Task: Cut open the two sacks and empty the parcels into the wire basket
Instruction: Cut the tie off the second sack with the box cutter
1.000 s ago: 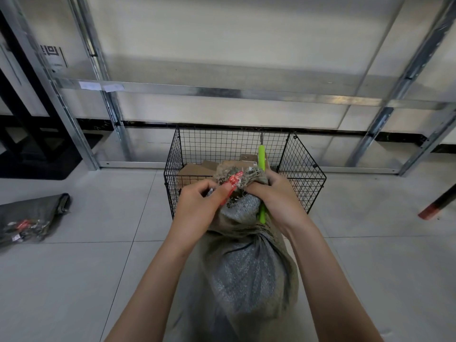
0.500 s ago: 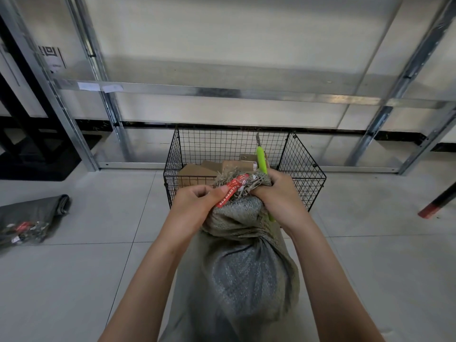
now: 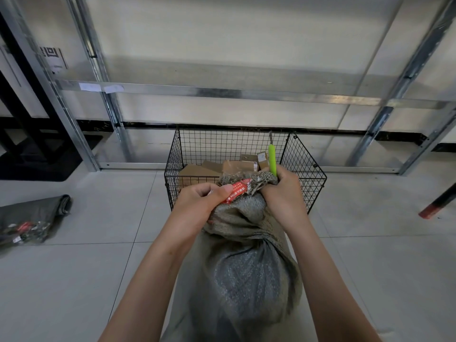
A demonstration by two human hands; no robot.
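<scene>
Sack [image 3: 246, 280] bottom cut off; left hand [image 3: 197, 202] pinches its red tag [image 3: 237, 191]; right hand [image 3: 283, 193] grips neck and half-hidden green knife [image 3: 272, 157].

Pale grey tiled floor [image 3: 98, 280]. A black wire basket [image 3: 222, 146] stands at twelve o'clock. A full grey sack [image 3: 249, 275] rises at six o'clock, a flattened grey sack [image 3: 32, 218] lies at nine o'clock, and a red-tipped leg [image 3: 438, 206] rests at three.

Parcel stockroom: bare metal racking [image 3: 222, 91], tiled floor [image 3: 382, 243].

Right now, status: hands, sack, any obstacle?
Left hand pinches red tag on grey woven sack. Right hand grips green knife, sack neck. Nothing blocks black wire basket.
</scene>
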